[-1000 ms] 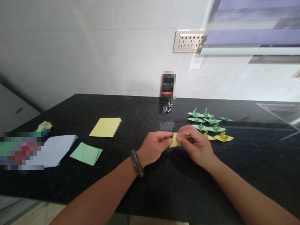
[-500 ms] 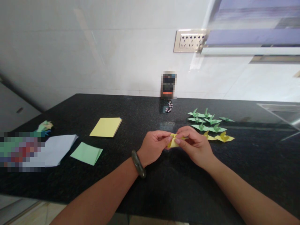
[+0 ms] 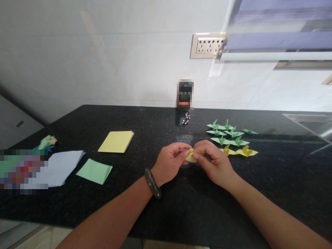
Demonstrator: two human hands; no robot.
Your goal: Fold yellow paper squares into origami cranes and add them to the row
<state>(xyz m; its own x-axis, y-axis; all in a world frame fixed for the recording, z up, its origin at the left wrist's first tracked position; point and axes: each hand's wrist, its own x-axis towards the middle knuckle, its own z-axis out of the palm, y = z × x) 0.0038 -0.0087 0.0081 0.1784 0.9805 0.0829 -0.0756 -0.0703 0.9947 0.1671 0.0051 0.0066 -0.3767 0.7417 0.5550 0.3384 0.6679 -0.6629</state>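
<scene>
Between my two hands is a small piece of folded yellow paper (image 3: 191, 158), held above the dark countertop. My left hand (image 3: 169, 162), with a dark bangle (image 3: 153, 183) at the wrist, pinches its left side between thumb and fingers. Thumb and fingertips of my right hand (image 3: 216, 164) are closed on its right side. Much of the paper is covered by my fingers, so its exact folds are hard to make out. Just beyond my right hand sit yellow paper cranes (image 3: 247, 151), with several green paper cranes (image 3: 222, 140) behind them.
A yellow paper stack (image 3: 116, 141) and a green paper sheet (image 3: 94, 171) lie to the left on the black countertop (image 3: 124, 214). White papers (image 3: 64, 166) are farther left. By the wall stands a blurred upright object (image 3: 184, 94) with a beaded strap (image 3: 186, 118).
Both hands keep their grip on the yellow paper. Less of it shows now, and its visible part looks more curved in under my thumbs. The view has shifted slightly.
</scene>
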